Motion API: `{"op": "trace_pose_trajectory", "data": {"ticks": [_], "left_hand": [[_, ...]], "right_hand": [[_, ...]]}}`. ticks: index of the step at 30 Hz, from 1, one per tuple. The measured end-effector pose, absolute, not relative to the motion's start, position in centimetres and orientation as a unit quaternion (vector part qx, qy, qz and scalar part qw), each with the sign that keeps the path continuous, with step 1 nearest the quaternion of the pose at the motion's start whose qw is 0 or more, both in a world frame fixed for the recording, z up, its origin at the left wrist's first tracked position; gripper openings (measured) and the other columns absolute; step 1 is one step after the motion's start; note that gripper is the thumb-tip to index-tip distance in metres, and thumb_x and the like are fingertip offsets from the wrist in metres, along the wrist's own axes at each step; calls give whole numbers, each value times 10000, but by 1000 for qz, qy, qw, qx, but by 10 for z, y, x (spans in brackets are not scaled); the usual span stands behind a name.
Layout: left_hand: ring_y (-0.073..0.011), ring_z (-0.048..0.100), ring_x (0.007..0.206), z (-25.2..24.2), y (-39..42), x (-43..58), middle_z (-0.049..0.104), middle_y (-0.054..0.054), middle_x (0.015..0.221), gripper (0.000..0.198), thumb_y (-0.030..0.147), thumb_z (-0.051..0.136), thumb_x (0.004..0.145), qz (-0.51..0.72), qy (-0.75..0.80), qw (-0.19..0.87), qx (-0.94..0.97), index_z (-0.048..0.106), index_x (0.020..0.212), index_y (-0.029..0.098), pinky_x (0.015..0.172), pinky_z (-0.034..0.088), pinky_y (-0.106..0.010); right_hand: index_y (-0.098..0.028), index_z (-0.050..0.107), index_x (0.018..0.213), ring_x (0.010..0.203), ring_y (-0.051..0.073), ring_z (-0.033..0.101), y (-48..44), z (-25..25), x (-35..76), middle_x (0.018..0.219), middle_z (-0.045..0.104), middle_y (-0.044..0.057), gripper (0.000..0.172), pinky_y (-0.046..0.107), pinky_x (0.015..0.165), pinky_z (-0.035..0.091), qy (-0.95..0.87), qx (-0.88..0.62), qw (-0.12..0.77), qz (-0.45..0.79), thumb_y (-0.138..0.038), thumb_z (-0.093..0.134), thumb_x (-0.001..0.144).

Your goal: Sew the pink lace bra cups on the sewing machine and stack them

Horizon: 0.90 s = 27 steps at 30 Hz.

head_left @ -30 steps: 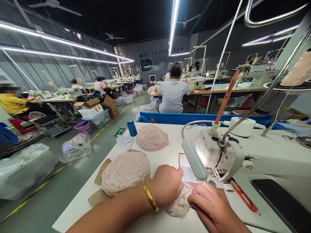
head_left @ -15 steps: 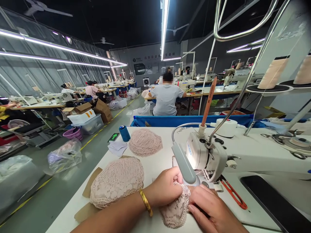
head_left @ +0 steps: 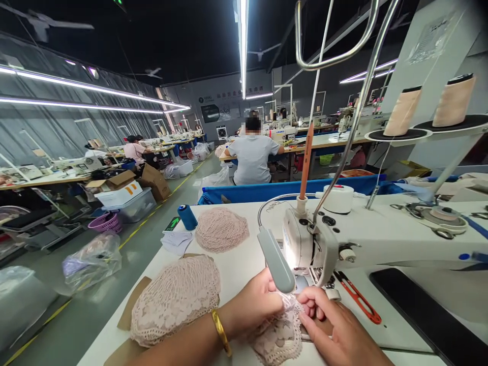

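Note:
A beige lace piece with a scalloped edge lies bunched on the table in front of the sewing machine. My left hand, a gold bangle at its wrist, is closed on the upper part of the lace; the lamp head partly hides its fingertips. On the other side, my right hand has its fingers curled, thumb and forefinger at the lace's right edge near the presser foot. The needle area is mostly hidden behind the grey lamp.
Two lace stacks, one nearer and one farther, lie left beside a blue thread spool. Orange thread snips and a black phone rest at right. A pencil stands on the machine. A co-worker sits ahead.
The view has swung a little to the right. The lace has spread wider below my hands, and my right hand's fingers have shifted up along its edge.

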<state>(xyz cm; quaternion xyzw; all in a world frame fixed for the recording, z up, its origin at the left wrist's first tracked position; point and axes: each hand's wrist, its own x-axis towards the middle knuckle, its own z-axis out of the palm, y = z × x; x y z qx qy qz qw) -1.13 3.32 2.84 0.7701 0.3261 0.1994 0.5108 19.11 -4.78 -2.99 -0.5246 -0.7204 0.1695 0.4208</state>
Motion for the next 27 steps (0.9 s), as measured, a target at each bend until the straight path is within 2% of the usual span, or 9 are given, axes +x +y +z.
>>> {"op": "trace_pose_trajectory", "data": {"ticks": [3, 6, 9, 15, 19, 24, 27], "left_hand": [[-154, 598, 757, 33, 32, -13, 642, 8, 861, 348, 294, 788, 807, 193, 350, 599, 694, 661, 1112, 184, 698, 513, -251], [-177, 611, 807, 37, 28, -12, 645, 7, 837, 332, 359, 849, 761, 184, 378, 601, 679, 690, 983, 169, 741, 526, -271], [-191, 613, 827, 38, 25, -9, 645, -2, 801, 260, 387, 806, 793, 196, 382, 581, 691, 694, 879, 169, 759, 533, -282], [-162, 561, 747, 37, 18, -4, 636, 6, 774, 125, 308, 687, 795, 259, 335, 559, 713, 679, 825, 187, 721, 514, -255], [-155, 568, 724, 31, 15, -5, 641, 1, 779, 106, 277, 669, 804, 256, 367, 519, 729, 661, 773, 176, 679, 488, -237], [-181, 626, 802, 23, 17, -7, 673, -16, 786, 170, 284, 706, 876, 291, 336, 437, 782, 675, 747, 176, 791, 510, -253], [-167, 637, 780, 22, 17, -6, 703, -13, 806, 120, 236, 701, 901, 321, 291, 411, 802, 723, 795, 183, 780, 512, -241]], "right_hand": [[-273, 646, 1037, 701, 187, 675, -48, -29, 194, 819, 710, 9, 146, 267, 617, 547, -721, -517, 437, 146, -326, 514, 1071], [-280, 640, 1050, 714, 184, 685, -50, -31, 194, 848, 714, 8, 149, 267, 633, 560, -721, -514, 447, 126, -311, 498, 1079], [-281, 649, 1043, 715, 184, 688, -51, -33, 193, 848, 709, 8, 170, 267, 652, 573, -720, -514, 449, 123, -312, 487, 1083], [-265, 672, 1082, 730, 188, 665, -52, -34, 193, 897, 721, 27, 150, 267, 640, 575, -691, -535, 460, 156, -385, 592, 1043], [-267, 674, 1007, 704, 174, 636, -53, -29, 191, 838, 687, 6, 165, 261, 634, 542, -678, -543, 456, 193, -394, 578, 1053], [-267, 661, 950, 708, 177, 641, -52, -23, 190, 836, 687, 5, 233, 282, 664, 540, -678, -526, 474, 197, -406, 539, 1093], [-265, 664, 942, 692, 173, 631, -52, -22, 189, 819, 676, -1, 231, 285, 683, 546, -683, -516, 480, 192, -375, 529, 1095]]}}
